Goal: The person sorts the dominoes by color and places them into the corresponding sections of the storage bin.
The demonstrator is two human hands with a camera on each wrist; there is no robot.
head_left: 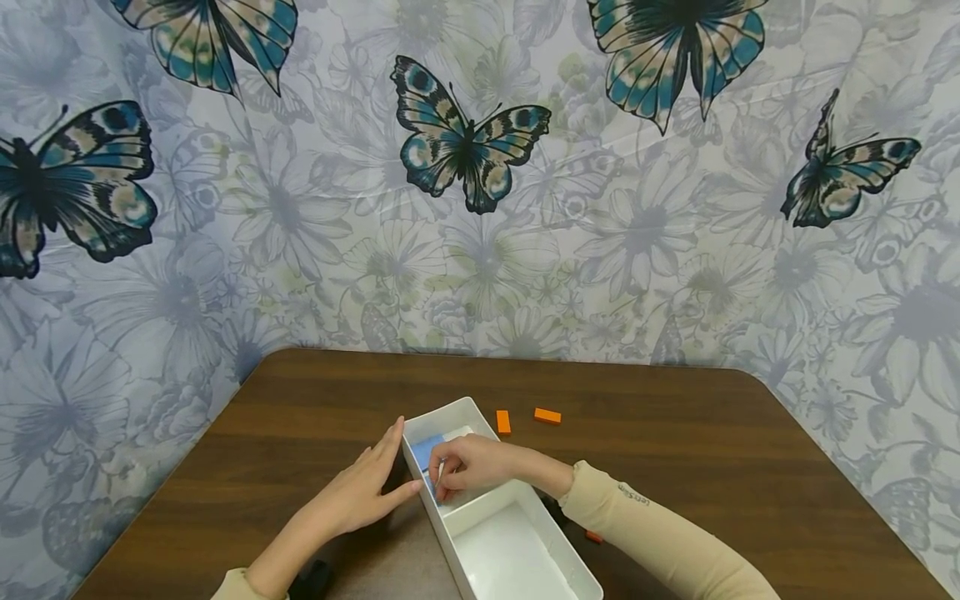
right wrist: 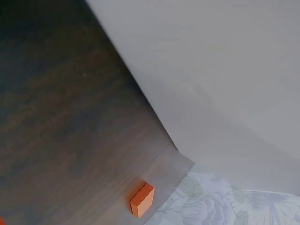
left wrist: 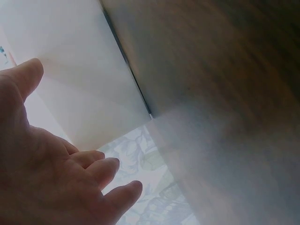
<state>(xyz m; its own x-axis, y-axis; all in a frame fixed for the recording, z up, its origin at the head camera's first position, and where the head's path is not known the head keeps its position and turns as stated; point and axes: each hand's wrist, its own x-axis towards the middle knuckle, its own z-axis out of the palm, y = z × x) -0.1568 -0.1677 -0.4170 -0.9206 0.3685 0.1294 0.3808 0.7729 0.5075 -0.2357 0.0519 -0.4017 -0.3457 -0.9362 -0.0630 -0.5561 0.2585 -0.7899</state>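
Observation:
A long white divided box (head_left: 525,533) stands slanted on the table. My left hand (head_left: 356,492) rests against its left wall, fingers extended; in the left wrist view the left hand (left wrist: 56,164) lies beside the white wall, thumb apart from the fingers. My right hand (head_left: 468,465) reaches into the far compartment with curled fingers and seems to pinch a thin whitish piece, mostly hidden by the fingers. A flat blue piece (head_left: 426,450) lies in that compartment. The right wrist view shows the box's outer wall (right wrist: 225,93) but not the hand.
Two orange blocks (head_left: 503,422) lie behind and right of the box; in the right wrist view one orange block (right wrist: 142,200) is near the table's edge. Another orange piece (head_left: 594,537) shows partly beside the right sleeve (head_left: 645,525). A butterfly-printed cloth (head_left: 480,250) hangs behind the brown table (head_left: 675,433).

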